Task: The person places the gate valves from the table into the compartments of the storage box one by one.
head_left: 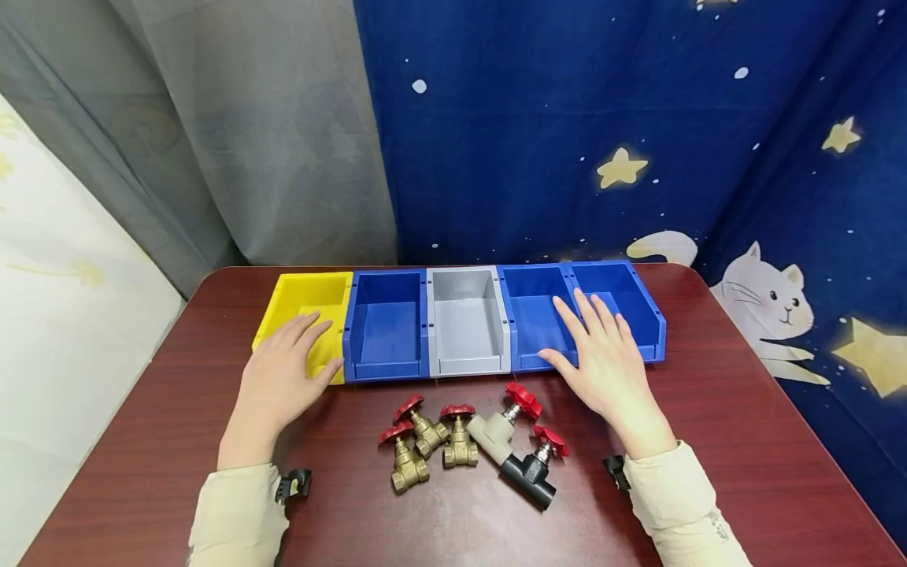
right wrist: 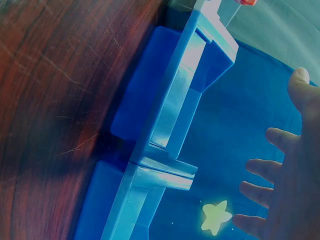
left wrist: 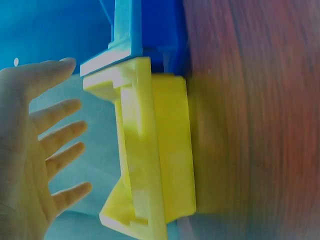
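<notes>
My left hand point(head_left: 279, 378) hovers over the front of the yellow bin point(head_left: 306, 291), fingers spread and nothing held. Over the two right-hand blue bins, my right hand point(head_left: 602, 358) also has its fingers spread, holding nothing. In the left wrist view the fingers stand above the yellow bin's point(left wrist: 142, 150) rim. Between the hands, near the bins, lie several valves with red handwheels: brass valves point(head_left: 460, 449) point(head_left: 409, 466), a grey plastic valve point(head_left: 494, 435) and a black plastic valve point(head_left: 531, 472).
A blue bin point(head_left: 386, 315) and a grey bin point(head_left: 468, 315) stand in the middle of the row, joined by two more blue bins point(head_left: 534, 291) on the right. They sit along the back of a dark red wooden table point(head_left: 340, 520). Curtains point(head_left: 496, 142) hang behind.
</notes>
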